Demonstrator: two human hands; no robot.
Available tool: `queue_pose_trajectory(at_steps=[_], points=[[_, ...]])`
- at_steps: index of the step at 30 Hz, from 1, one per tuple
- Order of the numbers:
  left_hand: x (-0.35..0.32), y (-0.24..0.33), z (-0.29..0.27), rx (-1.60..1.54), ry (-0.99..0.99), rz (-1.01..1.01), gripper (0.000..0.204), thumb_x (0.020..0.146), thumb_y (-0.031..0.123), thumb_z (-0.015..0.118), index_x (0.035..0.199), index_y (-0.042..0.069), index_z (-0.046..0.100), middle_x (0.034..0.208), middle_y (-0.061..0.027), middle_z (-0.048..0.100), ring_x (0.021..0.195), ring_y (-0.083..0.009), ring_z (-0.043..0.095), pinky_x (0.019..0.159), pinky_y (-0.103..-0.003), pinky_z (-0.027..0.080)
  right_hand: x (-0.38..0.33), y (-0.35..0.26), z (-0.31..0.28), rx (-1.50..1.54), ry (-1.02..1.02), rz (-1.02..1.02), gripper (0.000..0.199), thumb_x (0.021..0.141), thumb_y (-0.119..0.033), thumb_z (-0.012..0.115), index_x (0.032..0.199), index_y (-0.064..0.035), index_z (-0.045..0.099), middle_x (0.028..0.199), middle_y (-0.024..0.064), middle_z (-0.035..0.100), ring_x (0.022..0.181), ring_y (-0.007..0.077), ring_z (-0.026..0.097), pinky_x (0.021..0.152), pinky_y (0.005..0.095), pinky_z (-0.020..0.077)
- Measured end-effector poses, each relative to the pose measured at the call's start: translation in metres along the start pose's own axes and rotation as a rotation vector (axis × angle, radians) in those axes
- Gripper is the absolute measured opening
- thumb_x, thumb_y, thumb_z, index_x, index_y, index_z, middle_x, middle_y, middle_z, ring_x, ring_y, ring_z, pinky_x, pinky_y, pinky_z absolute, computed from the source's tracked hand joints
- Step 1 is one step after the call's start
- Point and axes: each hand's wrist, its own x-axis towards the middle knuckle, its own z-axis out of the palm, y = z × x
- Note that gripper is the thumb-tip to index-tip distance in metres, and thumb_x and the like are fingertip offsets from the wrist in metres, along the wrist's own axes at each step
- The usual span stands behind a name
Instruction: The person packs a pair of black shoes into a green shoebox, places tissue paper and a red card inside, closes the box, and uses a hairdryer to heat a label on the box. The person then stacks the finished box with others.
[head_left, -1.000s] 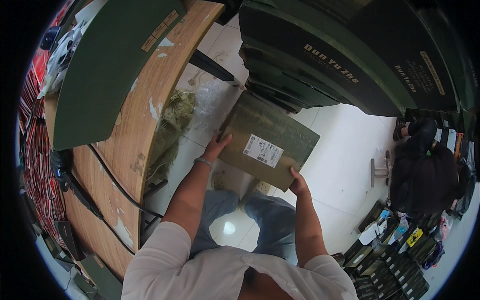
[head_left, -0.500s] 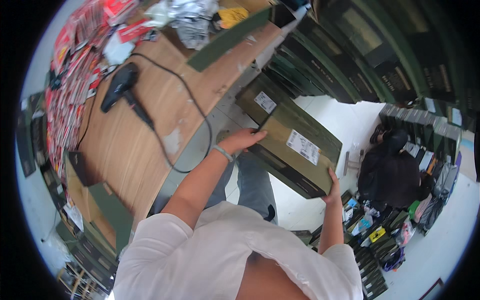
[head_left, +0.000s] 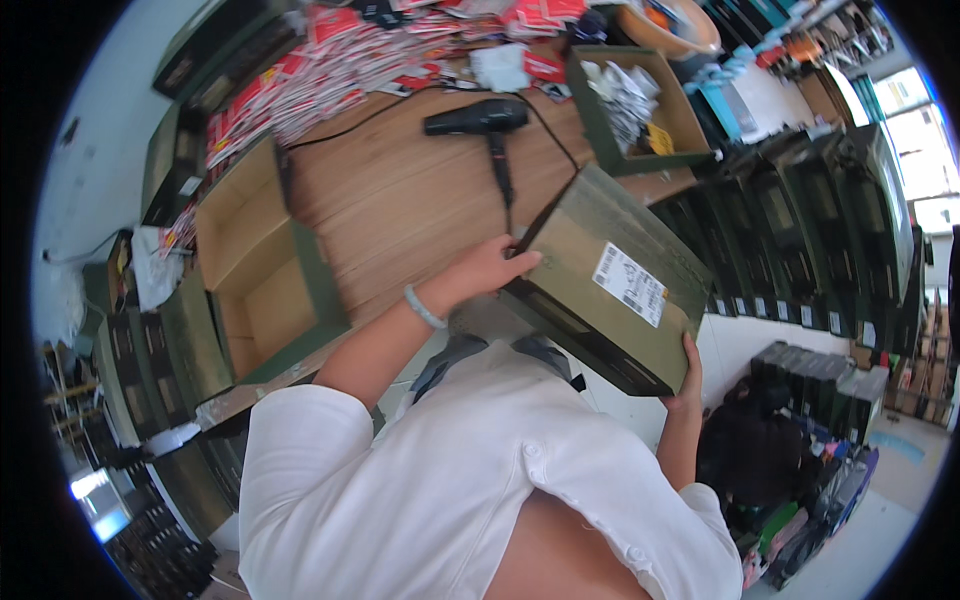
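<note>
Holding green box [head_left: 580, 240] right of frame centre between partly curled left hand [head_left: 495, 267] and right hand [head_left: 687, 382]; could slip through any slackening at edges.

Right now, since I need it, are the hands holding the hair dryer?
No, the hair dryer lies on the table; left hand and right hand hold a green box.

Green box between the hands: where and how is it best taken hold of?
Probably by its two opposite ends, one hand from each side, as the left hand and right hand have it. The green box is long and flat-faced, with no handle in view, and slants across the picture, so gripping both ends should balance it.
</note>
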Motion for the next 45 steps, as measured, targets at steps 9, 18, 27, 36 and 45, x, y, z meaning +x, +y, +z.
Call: queue_pose_trajectory(at_steps=[9,18,27,36,45], points=[[-0.149,-0.202,-0.045,-0.540,0.562,-0.226,0.055,0.092,0.047,0.053,0.124,0.003,0.050,0.110,-0.0135,0.060,0.084,-0.0212,0.062,0.057,-0.034,0.054,0.091,0.072,0.234,-0.595,-0.380,0.349,0.056,0.085,-0.040,0.069,0.124,-0.0022,0.058,0.117,0.0134,0.064,0.107,0.0256,0.062,0.091,0.0388,0.0503],[-0.107,-0.280,0.033,-1.006,0.740,-0.185,0.082,0.089,0.040,0.067,0.142,-0.002,0.023,0.125,-0.0241,0.054,0.107,-0.0291,0.060,0.079,-0.038,0.055,0.226,0.133,0.356,-1.123,-0.605,0.271,0.060,0.086,-0.047,0.068,0.124,-0.0011,0.062,0.119,0.0156,0.065,0.111,0.0256,0.061,0.096,0.0341,0.0460],[-0.079,-0.293,0.046,-0.783,0.724,-0.118,0.087,0.091,0.035,0.068,0.147,-0.006,0.015,0.113,-0.0177,0.061,0.090,-0.0196,0.062,0.075,-0.030,0.052,0.264,0.159,0.351,-1.859,-0.427,-0.576,0.078,0.084,-0.073,0.047,0.117,-0.0044,0.067,0.099,0.0245,0.069,0.099,0.0363,0.066,0.087,0.0428,0.0508],[-0.083,-0.276,0.043,-0.700,0.730,-0.232,0.085,0.092,0.044,0.064,0.146,-0.005,0.020,0.119,-0.0196,0.058,0.103,-0.0219,0.060,0.086,-0.034,0.051,0.253,0.155,0.358,-1.923,-0.481,-0.658,0.067,0.088,-0.066,0.048,0.116,-0.0078,0.068,0.097,0.0226,0.070,0.095,0.0373,0.067,0.085,0.0430,0.0517],[-0.052,-0.238,0.067,-0.984,0.838,-0.256,0.088,0.091,0.043,0.066,0.147,-0.004,0.017,0.122,-0.0215,0.057,0.108,-0.0230,0.060,0.091,-0.031,0.050,0.359,0.136,0.288,-0.845,-0.561,0.073,0.062,0.102,-0.052,0.033,0.135,-0.0041,0.054,0.131,0.0133,0.057,0.123,0.0314,0.053,0.103,0.0367,0.0397]])
